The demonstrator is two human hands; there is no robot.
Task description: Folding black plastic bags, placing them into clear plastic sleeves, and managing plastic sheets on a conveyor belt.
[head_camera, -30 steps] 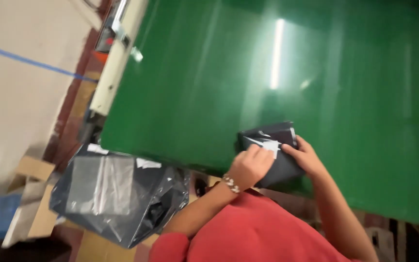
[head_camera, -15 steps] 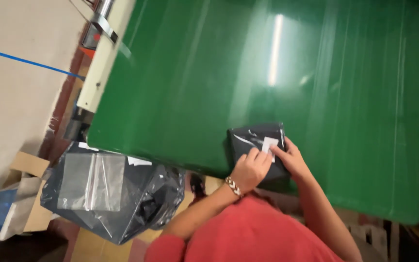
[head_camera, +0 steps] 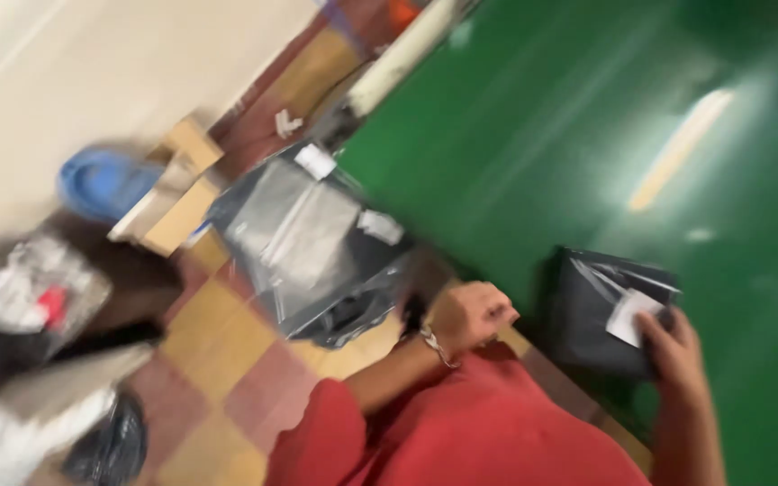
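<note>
Whole view motion-blurred, right hand (head_camera: 673,346) wrist cut off at bottom edge, floor clutter (head_camera: 33,301) at left indistinct, green table (head_camera: 587,117) cropped at right edge.

I saw a glossy green table (head_camera: 533,135) filling the right of my view, and on it, near its close edge, lay a dark plastic parcel (head_camera: 598,310) with a small white label (head_camera: 630,317). Left of the table, the checkered floor (head_camera: 227,360) carried cardboard pieces (head_camera: 182,193) and a blurred blue object (head_camera: 101,180).
</note>
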